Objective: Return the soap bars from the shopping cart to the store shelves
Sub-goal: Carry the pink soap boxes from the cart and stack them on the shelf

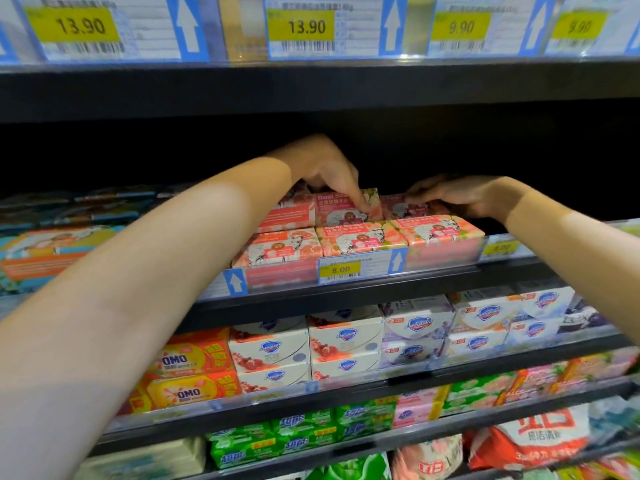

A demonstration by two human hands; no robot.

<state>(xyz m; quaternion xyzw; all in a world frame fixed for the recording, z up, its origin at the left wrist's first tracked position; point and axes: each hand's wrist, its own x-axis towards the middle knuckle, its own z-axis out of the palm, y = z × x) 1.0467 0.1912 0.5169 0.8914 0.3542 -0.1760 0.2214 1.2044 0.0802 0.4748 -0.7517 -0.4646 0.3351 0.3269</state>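
Both bare forearms stretch past the 8.00 tag [341, 269] on the shelf [415, 286] lip, one on each side of it. Just above and behind the tag, the left hand [329, 168] sits on the middle bar [337, 211] of the rear row. One fingertip [362, 202] presses the bar's front face and the other fingers curl over its top edge, so the hand grips it. Up and right of the tag, the right hand [464, 197] lies on the right bar [403, 208] of the same row, with its fingers stretched along the top. I cannot tell whether it grips or only rests. The hands are apart, and their two bars touch side by side.

The soap bars [360, 239] are flat pink packets with a white patch, a red round label and printed citrus slices. "Goat Soap" shows in pale letters.

Six bars are in view. Three sit in the front row right above the tag, edge to edge and tilted toward the camera. Three more sit behind and higher. Whether those rest on other bars, I cannot tell.
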